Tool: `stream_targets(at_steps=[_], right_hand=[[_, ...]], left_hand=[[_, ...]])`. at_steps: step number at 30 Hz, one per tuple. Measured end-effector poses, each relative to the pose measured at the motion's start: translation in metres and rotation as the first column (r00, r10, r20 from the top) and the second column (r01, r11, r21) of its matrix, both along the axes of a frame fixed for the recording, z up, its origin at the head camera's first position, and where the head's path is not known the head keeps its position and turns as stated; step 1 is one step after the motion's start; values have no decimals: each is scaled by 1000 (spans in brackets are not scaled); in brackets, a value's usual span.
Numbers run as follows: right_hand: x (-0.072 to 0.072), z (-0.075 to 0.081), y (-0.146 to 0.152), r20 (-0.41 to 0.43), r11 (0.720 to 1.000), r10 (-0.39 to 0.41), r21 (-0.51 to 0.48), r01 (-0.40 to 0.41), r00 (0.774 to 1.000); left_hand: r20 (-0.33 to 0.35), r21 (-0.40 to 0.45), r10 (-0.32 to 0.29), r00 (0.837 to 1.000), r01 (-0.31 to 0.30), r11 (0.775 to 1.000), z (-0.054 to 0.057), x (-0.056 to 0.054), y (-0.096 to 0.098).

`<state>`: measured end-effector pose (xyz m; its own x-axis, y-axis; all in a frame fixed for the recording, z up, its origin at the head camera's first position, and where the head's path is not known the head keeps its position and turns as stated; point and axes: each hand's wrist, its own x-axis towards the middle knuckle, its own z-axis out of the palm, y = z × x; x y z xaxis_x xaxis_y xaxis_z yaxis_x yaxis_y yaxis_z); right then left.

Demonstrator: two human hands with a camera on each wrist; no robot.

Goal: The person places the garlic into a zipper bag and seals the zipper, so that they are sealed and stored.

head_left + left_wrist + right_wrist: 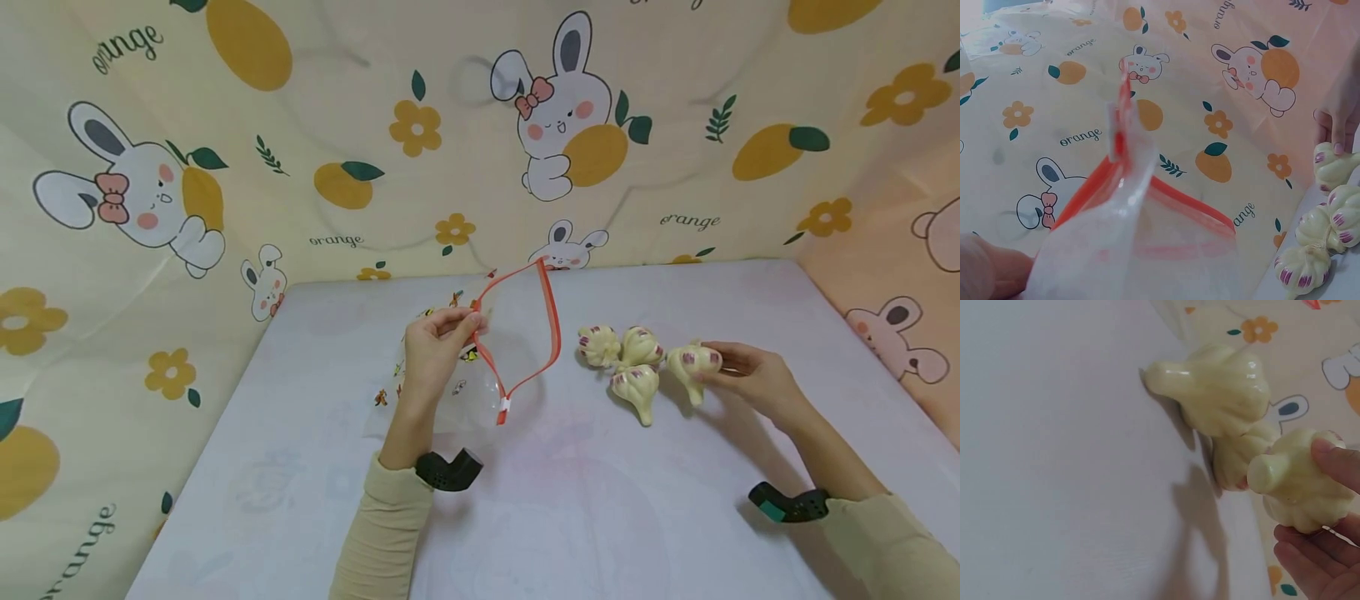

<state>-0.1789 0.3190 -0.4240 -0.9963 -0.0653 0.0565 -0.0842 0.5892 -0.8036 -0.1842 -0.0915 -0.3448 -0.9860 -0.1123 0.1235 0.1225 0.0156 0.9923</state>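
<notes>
My left hand [437,350] pinches the rim of a clear zip bag [480,408] with an orange-red zipper edge and small printed figures. The bag's mouth gapes toward the right, and a white slider [504,405] sits at the near corner of the zipper. In my right hand [757,379] is a garlic bulb [1297,481], gripped between thumb and fingers, its stem pointing down. Beside it on the left, a cluster of garlic bulbs [640,346], cream with purple marks, lies on the table. The left wrist view shows the bag's zipper [1191,203] close up.
A white-covered table [585,500] lies under everything. Behind it and along the sides hangs a cloth [450,100] printed with rabbits, oranges and flowers. Each wrist carries a black camera [450,469].
</notes>
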Motion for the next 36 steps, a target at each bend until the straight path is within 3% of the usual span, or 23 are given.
stream_targets(at_steps=[9,36], right_hand=[[3,14,-6,-19,1000,10,4,-10,1000],[6,32,-32,-50,993,84,-77,-88,995]], left_hand=[[-6,-10,0,1000,0,1000,-1,0,0],[11,-30,11,1000,-10,1000,3,2,0]])
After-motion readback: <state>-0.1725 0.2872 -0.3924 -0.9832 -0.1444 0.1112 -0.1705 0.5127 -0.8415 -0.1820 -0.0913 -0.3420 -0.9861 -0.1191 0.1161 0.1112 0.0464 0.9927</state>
